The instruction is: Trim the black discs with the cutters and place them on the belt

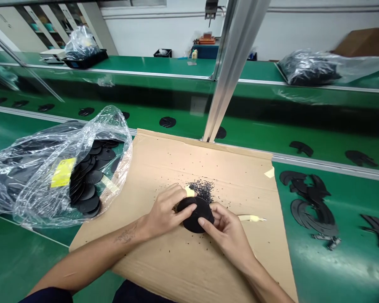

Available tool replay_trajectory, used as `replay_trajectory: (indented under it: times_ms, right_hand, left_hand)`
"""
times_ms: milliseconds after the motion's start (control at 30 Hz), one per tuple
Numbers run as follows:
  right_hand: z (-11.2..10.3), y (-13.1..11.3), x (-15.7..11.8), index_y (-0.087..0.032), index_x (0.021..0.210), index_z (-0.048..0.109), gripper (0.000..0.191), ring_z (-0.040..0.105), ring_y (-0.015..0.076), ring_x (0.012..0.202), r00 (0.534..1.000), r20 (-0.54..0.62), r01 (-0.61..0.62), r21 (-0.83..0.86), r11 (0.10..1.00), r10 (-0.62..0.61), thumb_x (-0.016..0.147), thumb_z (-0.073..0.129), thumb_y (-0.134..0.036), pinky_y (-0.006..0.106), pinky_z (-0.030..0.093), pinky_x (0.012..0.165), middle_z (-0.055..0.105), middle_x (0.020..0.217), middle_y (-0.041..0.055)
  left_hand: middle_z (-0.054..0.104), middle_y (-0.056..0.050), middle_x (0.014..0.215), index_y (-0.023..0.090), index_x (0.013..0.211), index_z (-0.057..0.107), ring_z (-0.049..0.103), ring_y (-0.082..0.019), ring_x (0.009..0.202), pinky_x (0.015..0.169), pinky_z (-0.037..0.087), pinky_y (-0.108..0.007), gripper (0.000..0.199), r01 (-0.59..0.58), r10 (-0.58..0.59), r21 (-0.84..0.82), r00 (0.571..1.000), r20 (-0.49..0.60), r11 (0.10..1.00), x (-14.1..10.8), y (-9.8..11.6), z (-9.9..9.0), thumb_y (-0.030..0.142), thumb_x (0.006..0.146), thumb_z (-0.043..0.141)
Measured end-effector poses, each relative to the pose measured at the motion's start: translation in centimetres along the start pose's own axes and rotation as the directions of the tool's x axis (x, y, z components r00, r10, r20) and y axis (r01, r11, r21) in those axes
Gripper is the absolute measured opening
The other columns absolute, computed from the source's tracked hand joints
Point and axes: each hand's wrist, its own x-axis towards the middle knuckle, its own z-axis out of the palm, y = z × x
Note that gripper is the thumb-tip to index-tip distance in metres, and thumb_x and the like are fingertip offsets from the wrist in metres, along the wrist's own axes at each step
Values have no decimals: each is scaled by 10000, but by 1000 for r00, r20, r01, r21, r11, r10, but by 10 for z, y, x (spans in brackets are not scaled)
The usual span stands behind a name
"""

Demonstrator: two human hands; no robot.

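Note:
Between my two hands is a stack of round black discs, held tilted over a sheet of cardboard. My left hand grips its left edge, thumb on the face, with yellow tape around a fingertip. From the right, my right hand pinches the same stack, thumb on the front and fingers curled behind. Just beyond lies a heap of tiny black bits, some scattered across the cardboard. Beside my right hand rests a thin tool with a yellow-wrapped handle and a metal tip.
A clear plastic bag full of black discs lies open at left. Curved black parts sit on the green table at right. Behind, a green conveyor belt carries spaced black pieces, and a metal post rises at the cardboard's far edge.

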Motion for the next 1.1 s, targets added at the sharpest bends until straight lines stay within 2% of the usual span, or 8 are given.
replay_trajectory:
  times_ms: [200, 400, 667, 800, 867, 967, 1033, 1100]
  right_hand:
    - [2, -1, -2, -202, 841, 563, 408, 588, 124, 673, 1000, -25, -1, -39, 999, 0, 789, 758, -558, 228, 469, 598, 623, 735, -14]
    - [2, 0, -2, -196, 787, 549, 430, 499, 103, 620, 998, -52, 33, -77, 997, -37, 803, 733, -584, 211, 410, 545, 545, 673, -28]
    - [4, 1, -3, -200, 793, 550, 437, 504, 116, 632, 996, -66, 49, -108, 993, -57, 810, 712, -605, 220, 419, 555, 545, 689, -21]
    - [3, 3, -5, -202, 731, 531, 427, 459, 113, 603, 987, -92, 110, -227, 968, -134, 866, 656, -587, 225, 393, 539, 487, 648, -28]
    - [2, 3, -6, -204, 726, 554, 397, 470, 124, 601, 971, -97, 174, -338, 925, -218, 902, 623, -553, 235, 403, 536, 503, 644, -18]
    - [-1, 2, -8, -212, 837, 646, 252, 559, 147, 629, 927, -38, 310, -489, 816, -374, 952, 591, -429, 259, 472, 588, 621, 710, 10]
    - [-3, 3, -9, -223, 977, 678, 143, 649, 171, 720, 877, 38, 420, -544, 726, -479, 968, 571, -317, 279, 527, 674, 704, 830, 38]
    - [-5, 4, -9, -229, 1080, 670, 166, 704, 196, 835, 817, 110, 521, -563, 642, -566, 968, 548, -226, 302, 564, 745, 739, 952, 68]
  left_hand:
    - [596, -24, 722, 161, 986, 648, 541, -158, 673, 610, 435, -277, 91, -72, 73, 50, 997, -23, 996, -2, -2, 4, 231, 930, 634]
    - [571, -13, 690, 166, 974, 651, 530, -158, 652, 592, 429, -277, 94, -74, 77, 62, 996, -47, 995, -6, 0, 7, 249, 934, 631]
    - [594, -17, 710, 165, 961, 642, 539, -153, 666, 602, 451, -273, 79, -66, 69, 55, 996, -58, 996, -8, 1, 8, 233, 924, 651]
    - [624, -21, 752, 173, 1020, 654, 565, -152, 691, 629, 480, -275, 117, -75, 76, 13, 996, -54, 997, -9, 2, 8, 224, 915, 665]
    - [638, -28, 797, 176, 1125, 651, 589, -156, 729, 668, 509, -279, 224, -12, 10, -53, 999, -38, 999, -8, 3, 6, 248, 914, 673]
    - [670, -65, 916, 183, 1210, 656, 635, -177, 835, 739, 546, -299, 318, 121, -107, -218, 991, 78, 968, -4, 6, 0, 319, 923, 672]
    - [686, -82, 955, 189, 1160, 694, 650, -186, 866, 749, 554, -306, 285, 132, -87, -314, 984, 154, 940, -1, 8, -5, 341, 919, 681]
    - [687, -82, 922, 187, 1121, 716, 650, -184, 841, 727, 555, -304, 274, 90, -30, -358, 985, 170, 930, 1, 9, -10, 356, 906, 699]
